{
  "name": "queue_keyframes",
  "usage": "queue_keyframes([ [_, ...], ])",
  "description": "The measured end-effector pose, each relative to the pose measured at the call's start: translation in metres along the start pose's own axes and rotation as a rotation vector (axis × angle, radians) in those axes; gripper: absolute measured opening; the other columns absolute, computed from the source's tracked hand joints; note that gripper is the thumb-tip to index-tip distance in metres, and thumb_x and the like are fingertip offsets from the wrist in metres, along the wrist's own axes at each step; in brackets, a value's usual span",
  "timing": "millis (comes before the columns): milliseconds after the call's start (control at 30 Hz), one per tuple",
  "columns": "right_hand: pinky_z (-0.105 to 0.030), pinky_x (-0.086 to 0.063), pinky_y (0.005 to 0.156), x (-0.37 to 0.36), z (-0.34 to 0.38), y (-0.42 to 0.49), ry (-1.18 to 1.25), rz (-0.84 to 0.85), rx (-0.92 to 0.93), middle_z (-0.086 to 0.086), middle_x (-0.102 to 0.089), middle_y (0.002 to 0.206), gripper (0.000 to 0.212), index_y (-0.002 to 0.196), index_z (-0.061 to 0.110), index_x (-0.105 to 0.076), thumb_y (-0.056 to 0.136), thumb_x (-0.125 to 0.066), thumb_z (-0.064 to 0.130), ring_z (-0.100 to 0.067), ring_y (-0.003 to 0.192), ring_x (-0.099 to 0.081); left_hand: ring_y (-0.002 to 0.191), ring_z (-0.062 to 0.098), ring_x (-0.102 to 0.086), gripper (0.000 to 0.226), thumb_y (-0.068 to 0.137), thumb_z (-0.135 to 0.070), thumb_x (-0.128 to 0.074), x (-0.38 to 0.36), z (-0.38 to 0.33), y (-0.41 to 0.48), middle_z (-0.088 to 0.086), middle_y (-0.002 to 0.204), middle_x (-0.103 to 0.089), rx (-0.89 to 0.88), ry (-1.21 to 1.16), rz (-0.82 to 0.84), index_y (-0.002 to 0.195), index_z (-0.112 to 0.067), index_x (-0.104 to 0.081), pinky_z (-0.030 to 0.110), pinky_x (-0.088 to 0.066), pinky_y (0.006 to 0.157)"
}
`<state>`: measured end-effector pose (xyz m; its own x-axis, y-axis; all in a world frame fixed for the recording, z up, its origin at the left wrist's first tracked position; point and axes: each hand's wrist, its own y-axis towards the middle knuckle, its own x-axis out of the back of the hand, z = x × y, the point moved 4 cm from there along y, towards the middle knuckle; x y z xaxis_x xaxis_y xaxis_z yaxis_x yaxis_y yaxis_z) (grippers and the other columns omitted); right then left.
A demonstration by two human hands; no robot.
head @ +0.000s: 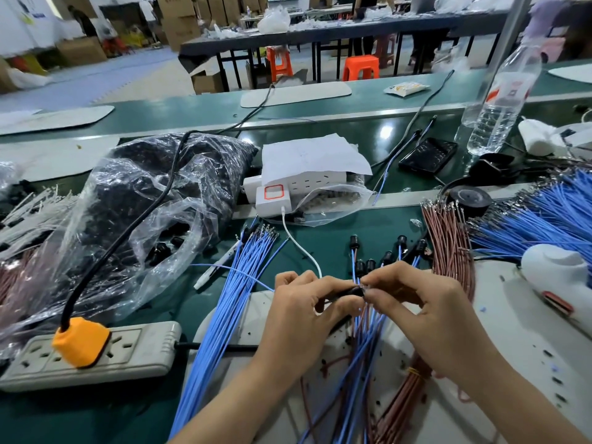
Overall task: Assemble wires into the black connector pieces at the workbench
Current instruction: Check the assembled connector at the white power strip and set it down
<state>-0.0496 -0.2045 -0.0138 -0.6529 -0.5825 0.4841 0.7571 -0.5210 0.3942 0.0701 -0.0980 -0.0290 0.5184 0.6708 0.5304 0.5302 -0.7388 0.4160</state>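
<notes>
Both hands meet over the near middle of the counter [320,248], above a pale work mat [519,331]. The left hand [301,315] has its fingers curled and pinches a black connector piece [356,291] between thumb and fingertips. The right hand [416,302] comes in from the other side, and its thumb and forefinger pinch the same piece at its right end. Whether a wire end is also caught there is too blurred to tell. The connector sits just between the two sets of fingertips, clear of the mat.

Under the hands lies a mixed sheaf of wired connectors [368,265], their black heads fanned out toward the far edge just beyond the fingers. A loose bundle of blue wires [230,299] runs beside the left hand, from the near edge toward the middle. A bundle of brown wires [448,241] lies beside the right hand, with a larger spread of blue wires at the right edge [544,213].

Toward the left edge sits a clear plastic bag [153,200] of dark parts. Nearer the near-left corner is a power strip [128,350] with an orange plug [80,342] in it. A water bottle [503,100] stands at the far right.
</notes>
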Motion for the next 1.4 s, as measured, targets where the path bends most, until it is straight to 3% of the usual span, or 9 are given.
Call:
queue_keyframes([
  [133,-0.023,-0.056,0.062,0.0000,-0.0049,0.0019,0.399,0.111,-0.224,-0.010,-0.071,0.071,0.006,0.085,0.011,-0.071,0.080,-0.068,0.011,-0.021,0.061,-0.067,0.075,0.007,-0.054,0.033,0.077,-0.052,-0.062,-0.0031,-0.0010,-0.0014,-0.011,0.077,-0.067,0.000,-0.012,0.048,0.100,-0.031,-0.074,0.028,-0.032,0.085],
  [267,-0.024,-0.054,0.058,-0.0008,-0.0102,0.0036,0.587,0.117,-0.318,-0.015,-0.069,0.066,0.020,0.085,0.001,-0.070,0.074,-0.064,0.016,-0.022,0.059,-0.065,0.085,0.006,-0.057,0.031,0.074,-0.049,-0.061,-0.0046,-0.0020,-0.0016,-0.014,0.088,-0.072,0.039,-0.110,0.086,0.099,-0.036,-0.072,0.028,-0.037,0.088],
  [467,-0.020,-0.055,0.064,-0.0011,-0.0061,0.0035,0.443,0.119,-0.210,-0.011,-0.072,0.075,0.015,0.087,0.009,-0.070,0.074,-0.065,0.016,-0.017,0.064,-0.069,0.083,0.002,-0.054,0.027,0.075,-0.041,-0.069,-0.0023,-0.0028,-0.0005,-0.019,0.087,-0.072,0.041,-0.116,0.086,0.096,-0.026,-0.075,0.031,-0.042,0.086],
  [600,-0.018,-0.054,0.064,-0.0001,-0.0061,0.0025,0.447,0.167,-0.226,-0.010,-0.073,0.075,0.014,0.085,0.009,-0.070,0.073,-0.066,0.016,-0.016,0.065,-0.070,0.082,-0.007,-0.049,0.024,0.076,-0.037,-0.069,-0.0017,-0.0043,-0.0008,-0.025,0.093,-0.067,-0.015,-0.115,0.107,0.094,-0.023,-0.076,0.023,-0.038,0.084],
  [767,-0.016,-0.053,0.066,0.0034,-0.0042,0.0019,0.402,0.227,-0.221,-0.008,-0.073,0.076,0.013,0.085,0.009,-0.069,0.075,-0.066,0.017,-0.014,0.069,-0.070,0.079,-0.003,-0.047,0.019,0.077,-0.033,-0.071,-0.0028,-0.0008,-0.0002,-0.030,0.059,-0.061,-0.033,-0.111,0.131,0.090,-0.021,-0.075,0.013,-0.038,0.075],
  [900,-0.020,-0.055,0.066,0.0029,-0.0046,0.0025,0.437,0.221,-0.246,-0.013,-0.072,0.076,0.020,0.087,0.002,-0.066,0.075,-0.065,0.018,-0.021,0.069,-0.070,0.080,-0.003,-0.049,0.020,0.078,-0.034,-0.068,-0.0032,-0.0028,0.0004,-0.020,0.073,-0.067,-0.044,-0.133,0.142,0.090,-0.020,-0.074,0.013,-0.039,0.074],
  [1067,-0.031,-0.058,0.068,0.0014,-0.0098,0.0010,0.588,0.251,-0.338,-0.023,-0.070,0.077,0.016,0.083,0.002,-0.064,0.075,-0.064,0.016,-0.032,0.071,-0.070,0.075,0.007,-0.053,0.022,0.077,-0.032,-0.070,-0.0038,-0.0045,-0.0012,-0.012,0.065,-0.067,-0.016,-0.197,0.162,0.091,-0.015,-0.075,0.018,-0.043,0.070],
  [1200,-0.025,-0.057,0.067,0.0007,-0.0098,0.0024,0.530,0.242,-0.313,-0.018,-0.071,0.077,0.016,0.084,0.002,-0.064,0.075,-0.064,0.014,-0.024,0.070,-0.070,0.080,0.008,-0.055,0.020,0.075,-0.023,-0.077,-0.0044,-0.0022,-0.0010,-0.021,0.067,-0.062,-0.011,-0.110,0.152,0.093,-0.015,-0.075,0.014,-0.041,0.075],
  [1400,-0.019,-0.054,0.067,0.0028,-0.0076,0.0028,0.484,0.173,-0.264,-0.012,-0.072,0.076,0.016,0.085,0.003,-0.067,0.074,-0.066,0.014,-0.016,0.069,-0.070,0.076,0.006,-0.058,0.019,0.080,-0.034,-0.067,-0.0049,-0.0046,0.0003,-0.011,0.075,-0.071,-0.062,-0.083,0.125,0.090,-0.019,-0.073,0.018,-0.041,0.081],
])
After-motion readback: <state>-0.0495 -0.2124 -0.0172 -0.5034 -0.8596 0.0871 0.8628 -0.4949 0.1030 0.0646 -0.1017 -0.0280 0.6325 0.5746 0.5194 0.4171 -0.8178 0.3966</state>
